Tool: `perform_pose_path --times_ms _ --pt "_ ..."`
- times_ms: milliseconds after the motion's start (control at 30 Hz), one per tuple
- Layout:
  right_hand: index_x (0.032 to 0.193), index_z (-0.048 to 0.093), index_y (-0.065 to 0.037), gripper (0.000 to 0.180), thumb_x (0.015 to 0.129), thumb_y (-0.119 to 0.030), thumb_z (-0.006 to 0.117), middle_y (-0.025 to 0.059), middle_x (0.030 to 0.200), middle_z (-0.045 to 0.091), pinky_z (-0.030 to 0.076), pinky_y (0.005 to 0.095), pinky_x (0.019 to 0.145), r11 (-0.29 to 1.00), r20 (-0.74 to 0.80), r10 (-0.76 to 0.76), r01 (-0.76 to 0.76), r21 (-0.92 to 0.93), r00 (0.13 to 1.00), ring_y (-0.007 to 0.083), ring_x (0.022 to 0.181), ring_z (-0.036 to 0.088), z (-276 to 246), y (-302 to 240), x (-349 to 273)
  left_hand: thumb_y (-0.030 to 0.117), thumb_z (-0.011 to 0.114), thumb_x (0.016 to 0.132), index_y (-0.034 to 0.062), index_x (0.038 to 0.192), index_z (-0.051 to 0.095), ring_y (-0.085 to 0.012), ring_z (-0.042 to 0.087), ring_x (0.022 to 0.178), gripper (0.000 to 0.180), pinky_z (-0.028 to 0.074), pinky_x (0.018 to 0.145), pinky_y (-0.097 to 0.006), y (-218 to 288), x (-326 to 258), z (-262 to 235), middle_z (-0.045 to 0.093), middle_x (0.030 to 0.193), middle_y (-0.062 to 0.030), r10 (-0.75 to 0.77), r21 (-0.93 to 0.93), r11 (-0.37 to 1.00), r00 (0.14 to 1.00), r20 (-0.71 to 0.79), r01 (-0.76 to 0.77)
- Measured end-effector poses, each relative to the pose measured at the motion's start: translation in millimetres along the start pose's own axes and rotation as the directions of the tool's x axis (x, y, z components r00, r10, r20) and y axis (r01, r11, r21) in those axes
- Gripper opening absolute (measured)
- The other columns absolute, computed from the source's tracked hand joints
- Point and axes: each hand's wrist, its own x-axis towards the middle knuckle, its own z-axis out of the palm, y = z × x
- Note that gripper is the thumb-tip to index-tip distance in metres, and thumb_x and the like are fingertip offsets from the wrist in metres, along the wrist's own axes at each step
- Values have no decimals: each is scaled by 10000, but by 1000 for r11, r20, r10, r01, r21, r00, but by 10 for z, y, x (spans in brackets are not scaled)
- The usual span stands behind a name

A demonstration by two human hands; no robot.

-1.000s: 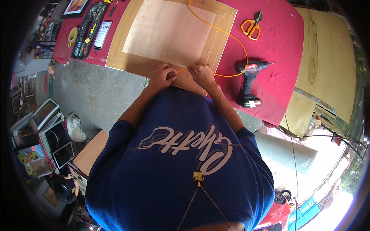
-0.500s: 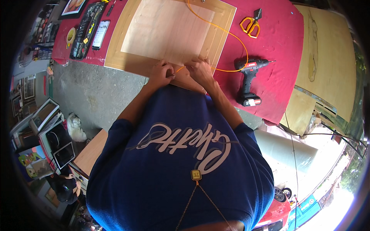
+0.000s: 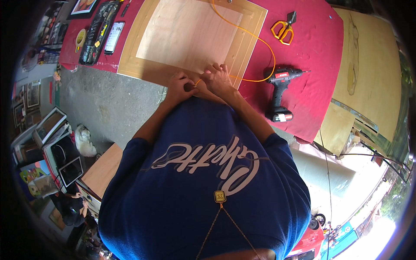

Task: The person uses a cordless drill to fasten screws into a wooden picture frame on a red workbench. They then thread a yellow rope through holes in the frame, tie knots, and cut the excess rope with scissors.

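A thin orange cord loops over a wooden frame-like panel and comes in to both my hands at the panel's near edge. My left hand is closed in a pinch, with a short piece of the cord at its fingertips and something small beside it that is too small to name. Just to the right, my right hand has its thumb and forefinger pressed together on the cord, while its other fingers are raised. The hands are close to each other, near my shirt front.
The panel lies on a red-covered table. Right of it are orange-handled scissors and a cordless drill. Leftward lie a phone, a dark tool case, a yellow tape roll and a framed picture. Someone in dark clothes is at lower left.
My right hand has turned and drawn slightly toward me, its outer fingers lifting. The left hand stays nearly in place, still pinching. The cord's loop at right has shifted slightly left.
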Motion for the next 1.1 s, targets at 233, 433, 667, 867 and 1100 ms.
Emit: perform_pose_path --times_ms 233,433,667,867,1100 --pt "895 701 -258 154 755 -230 642 45 1066 530 353 454 882 992 -177 -43 64 111 983 257 1021 491 -90 -107 19 237 757 668 53 743 686 -287 599 674 211 480 649 -392 125 -94 53 616 700 -106 -161 156 976 986 39 153" --pt "911 676 -216 227 709 -318 697 63 1055 523 366 459 856 982 -217 -107 138 132 970 276 1034 479 42 -241 -113 232 727 642 37 668 691 -232 638 619 200 498 605 -336 130 -36 -79 640 628 -127 -493 -19 847 797 349 532" --pt "936 655 -150 251 721 -274 698 35 956 563 396 396 808 914 -193 -79 148 378 978 229 963 539 309 -196 -165 180 689 716 6 681 682 -142 593 577 178 477 568 -278 104 212 -300 615 592 -74 -483 -217 653 620 618 725" --pt "1008 613 -130 344 688 -212 711 49 1045 574 424 399 833 965 -266 -107 164 205 958 250 1016 541 362 -252 -198 35 615 731 90 931 680 -174 603 710 217 489 632 -307 18 462 -315 607 852 -65 54 -132 991 930 363 -7" --pt "933 635 -99 278 665 -101 712 43 995 622 442 367 766 964 -312 16 69 258 950 229 920 592 244 -400 -211 122 610 768 141 881 684 -251 559 1005 136 432 869 -405 -82 859 -322 579 1032 -71 458 -43 846 683 569 -531"
